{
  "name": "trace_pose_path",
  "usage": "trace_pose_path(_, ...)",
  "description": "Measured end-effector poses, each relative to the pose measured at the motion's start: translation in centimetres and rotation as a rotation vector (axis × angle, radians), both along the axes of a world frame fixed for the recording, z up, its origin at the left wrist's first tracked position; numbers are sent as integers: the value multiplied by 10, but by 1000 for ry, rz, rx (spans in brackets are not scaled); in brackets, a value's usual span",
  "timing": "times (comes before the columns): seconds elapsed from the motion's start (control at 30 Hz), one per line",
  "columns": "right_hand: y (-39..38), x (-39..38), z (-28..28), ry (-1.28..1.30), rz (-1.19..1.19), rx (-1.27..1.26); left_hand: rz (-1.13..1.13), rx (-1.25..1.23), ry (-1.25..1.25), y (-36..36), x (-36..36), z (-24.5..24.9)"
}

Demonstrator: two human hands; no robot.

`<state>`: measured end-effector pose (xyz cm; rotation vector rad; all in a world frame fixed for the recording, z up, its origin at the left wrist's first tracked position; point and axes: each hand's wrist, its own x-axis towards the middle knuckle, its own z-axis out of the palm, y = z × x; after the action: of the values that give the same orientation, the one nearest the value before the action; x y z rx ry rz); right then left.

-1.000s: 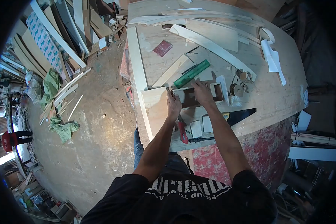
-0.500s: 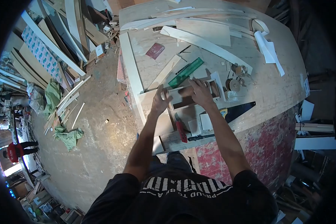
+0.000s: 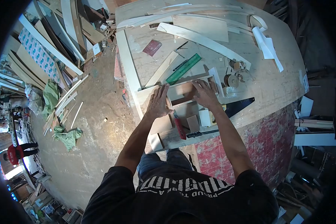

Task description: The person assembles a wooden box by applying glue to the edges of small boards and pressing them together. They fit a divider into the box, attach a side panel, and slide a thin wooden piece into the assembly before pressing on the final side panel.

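A shallow wooden box frame (image 3: 183,101) lies on the workbench in front of me, with a divided section at its right end. My left hand (image 3: 159,102) rests flat over its left end, fingers stretched out and pointing away from me. Over the right part, my right hand (image 3: 206,95) grips the frame's walls, its fingers bent over the far edge. Beyond the frame is a green ruler-like strip (image 3: 183,68). Nearer to me lie a red-handled tool (image 3: 179,127), a small wood block (image 3: 193,123) and a white block (image 3: 204,118).
A handsaw (image 3: 239,106) lies right of my right forearm. Long boards (image 3: 203,42), a dark red sheet (image 3: 152,47) and a tape roll (image 3: 232,80) are on the bench (image 3: 272,93). Scrap wood leans at the left. A person in red (image 3: 14,154) stands far left.
My left hand has flattened and spread over the left end of the frame. My right hand has shifted slightly. The view has moved a little.
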<state>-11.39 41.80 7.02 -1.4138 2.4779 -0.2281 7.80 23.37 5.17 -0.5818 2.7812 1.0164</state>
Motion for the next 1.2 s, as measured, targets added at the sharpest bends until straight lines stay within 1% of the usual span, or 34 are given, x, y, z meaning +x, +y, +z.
trace_pose_path(0.17, 2, -2, 2, 31, 9, 7, -8, -33, -30, -1, 0, -5)
trace_pose_path(0.33, 7, -4, 1, 19, 10, -38, -6, -93, 30, -1, -1, -13)
trace_pose_path(0.43, 8, -4, 3, 26, -6, 1, -4, -95, 28, -1, -2, -12)
trace_pose_path(0.67, 11, -6, 14, 39, -35, 7, 24, -86, 24, 0, -2, -11)
trace_pose_path(0.73, 14, -13, 17, 32, -100, -85, 14, -75, 32, -2, -2, -13)
trace_pose_path(0.77, 18, -23, 15, 43, -107, -82, 8, -71, 43, -1, -3, -13)
trace_pose_path(0.83, 29, -50, 2, 5, -371, -506, 15, -86, 44, -1, -1, -14)
trace_pose_path(0.87, 36, -61, -2, 42, -497, -622, 6, -75, 58, -1, 0, -14)
trace_pose_path(0.9, 42, -68, 4, 53, -503, -622, -3, -73, 67, -1, -1, -15)
trace_pose_path(0.97, 53, -80, 15, 47, -699, -457, -11, -101, 42, -1, 0, -15)
trace_pose_path(1.03, 60, -84, 9, 46, -690, -466, -16, -87, 39, 0, 1, -15)
trace_pose_path(1.1, 66, -89, -13, 2, -598, -361, -10, -114, 41, 1, 1, -17)
trace_pose_path(1.13, 64, -88, -17, -4, -608, -266, -21, -126, 38, 1, 1, -18)
trace_pose_path(1.2, 61, -81, -24, 41, -595, -266, -29, -123, 39, 2, 1, -17)
